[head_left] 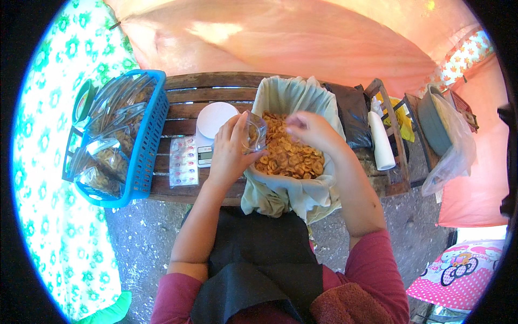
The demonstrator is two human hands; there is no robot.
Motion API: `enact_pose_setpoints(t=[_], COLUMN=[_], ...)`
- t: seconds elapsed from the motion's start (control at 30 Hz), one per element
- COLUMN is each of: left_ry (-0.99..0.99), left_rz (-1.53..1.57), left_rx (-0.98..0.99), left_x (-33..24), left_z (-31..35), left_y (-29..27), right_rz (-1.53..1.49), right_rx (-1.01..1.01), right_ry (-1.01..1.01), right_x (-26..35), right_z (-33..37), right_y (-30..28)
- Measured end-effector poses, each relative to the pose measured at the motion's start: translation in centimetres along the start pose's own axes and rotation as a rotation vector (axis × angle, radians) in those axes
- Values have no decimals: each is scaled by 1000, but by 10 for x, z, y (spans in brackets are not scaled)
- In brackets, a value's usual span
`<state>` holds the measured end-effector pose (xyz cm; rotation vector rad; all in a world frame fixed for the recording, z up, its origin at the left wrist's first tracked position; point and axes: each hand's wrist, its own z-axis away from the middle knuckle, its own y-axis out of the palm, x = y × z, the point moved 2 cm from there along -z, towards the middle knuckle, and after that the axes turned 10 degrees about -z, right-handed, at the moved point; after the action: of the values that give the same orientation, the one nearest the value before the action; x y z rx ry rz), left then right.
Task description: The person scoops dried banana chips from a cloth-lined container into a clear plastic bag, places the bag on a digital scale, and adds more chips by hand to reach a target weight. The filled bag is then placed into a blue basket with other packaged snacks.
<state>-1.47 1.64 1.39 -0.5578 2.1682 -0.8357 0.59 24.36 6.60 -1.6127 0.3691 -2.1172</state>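
Observation:
My left hand is closed round a clear plastic pouch, held with its mouth open over the left side of a cloth-lined container. Some brownish pieces show inside the pouch. Thin golden-brown chips, which look like banana chips, fill the bottom of the container. Just above them, at the right of the pouch, is my right hand, its fingers curled together; what they hold, if anything, is hidden. Beside my left hand sits a white digital kitchen scale with a round plate, partly covered by that hand.
A blue basket of filled clear pouches stands at the left of the slatted wooden table. A sticker sheet lies by the scale. To the right are a black plastic bag, a white cylinder and a grey tub.

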Motion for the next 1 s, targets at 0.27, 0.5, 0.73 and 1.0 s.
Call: enact_pose_setpoints(t=[0.27, 0.5, 0.73, 1.0], left_ry=[-25, -13, -24, -15], left_rz=[-11, 3, -36, -5], left_rx=[-17, -6, -10, -5], left_x=[5, 4, 6, 6], left_z=[1, 3, 2, 2], left_y=[1, -3, -15, -8], right_rz=[794, 442, -378, -212], right_rx=[32, -182, -68, -243], right_ry=[302, 44, 217, 26], right_x=[-75, -88, -80, -105], right_z=[33, -13, -28, -20], right_y=[36, 32, -10, -24])
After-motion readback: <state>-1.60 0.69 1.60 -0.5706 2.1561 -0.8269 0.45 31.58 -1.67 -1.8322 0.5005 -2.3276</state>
